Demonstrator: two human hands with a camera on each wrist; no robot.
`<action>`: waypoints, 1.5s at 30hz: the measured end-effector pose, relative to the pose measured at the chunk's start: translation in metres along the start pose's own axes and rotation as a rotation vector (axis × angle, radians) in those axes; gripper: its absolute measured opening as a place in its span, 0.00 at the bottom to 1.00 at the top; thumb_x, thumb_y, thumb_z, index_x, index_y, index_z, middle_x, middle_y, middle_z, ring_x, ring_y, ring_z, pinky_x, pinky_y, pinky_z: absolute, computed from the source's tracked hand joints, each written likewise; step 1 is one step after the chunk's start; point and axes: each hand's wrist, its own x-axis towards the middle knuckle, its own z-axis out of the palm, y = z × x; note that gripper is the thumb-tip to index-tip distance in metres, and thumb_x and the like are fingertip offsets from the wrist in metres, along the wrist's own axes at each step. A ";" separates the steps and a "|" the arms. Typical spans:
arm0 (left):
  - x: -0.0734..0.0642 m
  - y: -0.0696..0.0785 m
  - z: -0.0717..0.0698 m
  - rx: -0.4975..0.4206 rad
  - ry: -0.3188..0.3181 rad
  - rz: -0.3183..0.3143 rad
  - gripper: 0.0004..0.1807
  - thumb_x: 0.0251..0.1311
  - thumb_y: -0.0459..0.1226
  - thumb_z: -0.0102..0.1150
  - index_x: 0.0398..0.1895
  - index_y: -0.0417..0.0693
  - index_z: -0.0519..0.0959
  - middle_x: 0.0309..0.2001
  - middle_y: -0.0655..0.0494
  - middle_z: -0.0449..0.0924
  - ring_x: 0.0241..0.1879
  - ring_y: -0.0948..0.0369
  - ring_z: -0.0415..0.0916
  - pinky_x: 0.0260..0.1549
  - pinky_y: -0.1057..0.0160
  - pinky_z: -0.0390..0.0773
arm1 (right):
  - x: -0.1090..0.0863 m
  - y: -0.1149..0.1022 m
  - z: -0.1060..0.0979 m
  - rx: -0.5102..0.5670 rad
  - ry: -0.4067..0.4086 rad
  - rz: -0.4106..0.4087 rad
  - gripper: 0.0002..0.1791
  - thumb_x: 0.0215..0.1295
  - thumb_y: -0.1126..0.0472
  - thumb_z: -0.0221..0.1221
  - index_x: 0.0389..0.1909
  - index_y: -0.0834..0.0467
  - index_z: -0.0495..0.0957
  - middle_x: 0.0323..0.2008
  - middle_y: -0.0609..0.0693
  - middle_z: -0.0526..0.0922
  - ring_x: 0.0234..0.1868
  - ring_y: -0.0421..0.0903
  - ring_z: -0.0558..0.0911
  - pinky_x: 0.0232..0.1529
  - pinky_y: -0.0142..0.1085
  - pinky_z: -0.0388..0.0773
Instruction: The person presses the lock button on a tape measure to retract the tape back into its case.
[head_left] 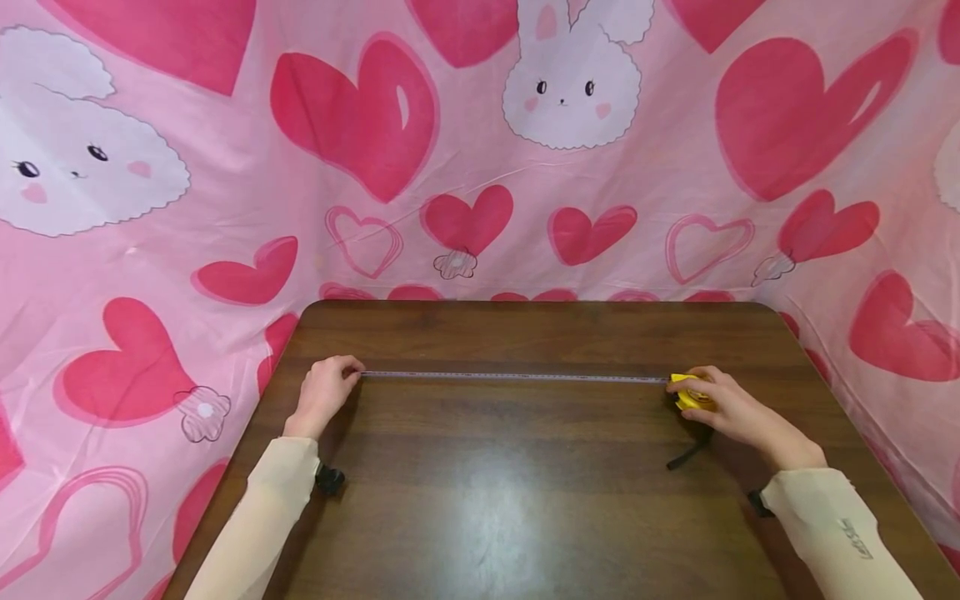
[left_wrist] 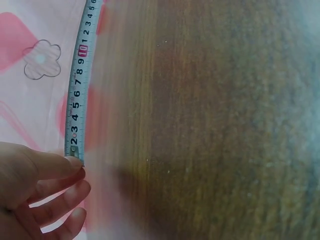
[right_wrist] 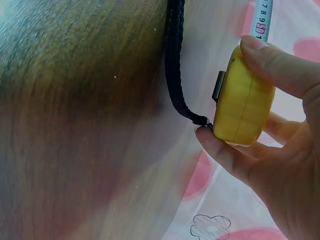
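Note:
A yellow tape measure (head_left: 694, 392) is gripped in my right hand (head_left: 738, 410) over the right part of the table. Its blade (head_left: 517, 377) runs out straight and taut to the left. At the blade's end my left hand (head_left: 324, 392) pinches the tip between thumb and finger; the left wrist view shows the low numbers of the blade (left_wrist: 77, 95) just past the thumb. In the right wrist view the fingers and thumb wrap the yellow case (right_wrist: 245, 100), and the blade (right_wrist: 262, 22) leaves it near the 50 mark. A black strap (right_wrist: 174, 65) hangs from the case.
The brown wooden table (head_left: 480, 467) has rounded far corners and reflects light at its middle. Pink cloth (head_left: 465, 167) printed with hearts and rabbits hangs behind it and at both sides. Dark wrist bands (head_left: 330, 479) show at the sleeves.

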 end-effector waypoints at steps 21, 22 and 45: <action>0.002 0.003 -0.009 -0.004 -0.024 0.061 0.05 0.65 0.29 0.68 0.40 0.41 0.91 0.42 0.40 0.89 0.43 0.43 0.83 0.47 0.40 0.80 | -0.007 -0.004 0.000 -0.026 0.059 -0.005 0.22 0.48 0.72 0.77 0.43 0.52 0.83 0.48 0.61 0.77 0.46 0.59 0.79 0.40 0.53 0.78; 0.002 0.003 -0.009 -0.004 -0.024 0.063 0.05 0.65 0.29 0.68 0.40 0.42 0.91 0.42 0.40 0.89 0.43 0.43 0.83 0.47 0.40 0.80 | -0.008 -0.004 0.000 -0.023 0.062 -0.004 0.22 0.48 0.72 0.76 0.42 0.52 0.82 0.48 0.61 0.77 0.46 0.60 0.79 0.40 0.54 0.78; 0.002 0.004 -0.011 -0.008 -0.032 0.063 0.05 0.65 0.32 0.68 0.41 0.44 0.91 0.43 0.41 0.90 0.43 0.42 0.84 0.46 0.40 0.80 | -0.008 -0.015 -0.005 0.082 0.012 0.160 0.36 0.56 0.71 0.74 0.65 0.61 0.71 0.57 0.64 0.76 0.54 0.62 0.74 0.51 0.63 0.71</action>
